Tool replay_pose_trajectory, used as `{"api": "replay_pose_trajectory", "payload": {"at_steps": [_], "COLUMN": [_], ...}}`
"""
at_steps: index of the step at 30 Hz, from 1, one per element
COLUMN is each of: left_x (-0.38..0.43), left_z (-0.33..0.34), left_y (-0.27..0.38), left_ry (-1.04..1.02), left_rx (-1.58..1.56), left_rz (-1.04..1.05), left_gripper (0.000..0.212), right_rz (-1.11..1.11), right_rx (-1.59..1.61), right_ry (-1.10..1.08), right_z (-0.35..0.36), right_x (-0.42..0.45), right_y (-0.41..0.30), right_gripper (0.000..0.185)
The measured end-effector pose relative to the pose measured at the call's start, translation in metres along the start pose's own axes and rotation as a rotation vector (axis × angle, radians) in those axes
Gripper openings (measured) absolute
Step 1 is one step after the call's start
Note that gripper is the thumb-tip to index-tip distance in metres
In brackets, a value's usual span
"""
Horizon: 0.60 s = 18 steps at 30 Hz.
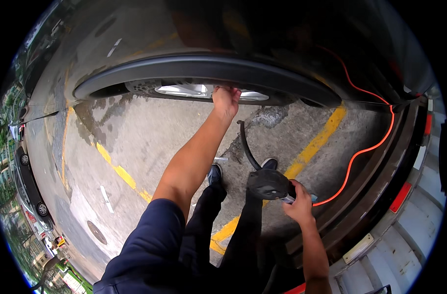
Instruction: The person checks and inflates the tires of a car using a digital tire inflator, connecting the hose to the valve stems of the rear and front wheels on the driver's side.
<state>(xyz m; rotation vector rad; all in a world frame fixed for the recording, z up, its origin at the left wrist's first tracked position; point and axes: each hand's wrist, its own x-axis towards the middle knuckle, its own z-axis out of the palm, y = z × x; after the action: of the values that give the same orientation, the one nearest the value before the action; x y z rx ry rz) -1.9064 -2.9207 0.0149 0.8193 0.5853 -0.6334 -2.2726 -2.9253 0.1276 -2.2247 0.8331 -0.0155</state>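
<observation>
Under the dark wheel arch trim (208,70) of a black car, my left hand (226,99) is at the silver alloy wheel (186,90), its fingers curled; whether they grip something there is hidden. Lower right, my right hand (300,204) is closed round the handle of a tyre inflator gun (269,185) with a round black gauge housing. A short black hose (247,147) curves up from the housing, its free end short of the tyre. An orange air hose (350,172) runs from the handle to the right and up along the car's side.
Yellow painted lines (311,143) cross the concrete ground (164,128). A wall-like ribbed metal structure with red and white reflectors (400,197) curves along the right. My shoes (215,172) stand below the wheel. Far left, a dark parked car (32,183) shows.
</observation>
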Motion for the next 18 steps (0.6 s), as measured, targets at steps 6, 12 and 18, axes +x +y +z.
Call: {"api": "replay_pose_trajectory", "payload": {"at_steps": [6, 12, 18], "left_x": [0.001, 0.003, 0.002], "left_z": [-0.001, -0.007, -0.007], "left_y": [0.003, 0.009, 0.005], "left_ry": [0.004, -0.079, 0.001], "left_rx": [0.191, 0.259, 0.087], "left_rz": [-0.271, -0.185, -0.096], "left_gripper": [0.015, 0.015, 0.016], "right_rz": [-0.023, -0.064, -0.072], "right_rx": [-0.034, 0.004, -0.012], "right_ry": [0.065, 0.081, 0.057], "right_z": [0.003, 0.012, 0.012], "right_x": [0.004, 0.005, 0.007], "right_y": [-0.002, -0.007, -0.004], "right_gripper": [0.051, 0.05, 0.049]}}
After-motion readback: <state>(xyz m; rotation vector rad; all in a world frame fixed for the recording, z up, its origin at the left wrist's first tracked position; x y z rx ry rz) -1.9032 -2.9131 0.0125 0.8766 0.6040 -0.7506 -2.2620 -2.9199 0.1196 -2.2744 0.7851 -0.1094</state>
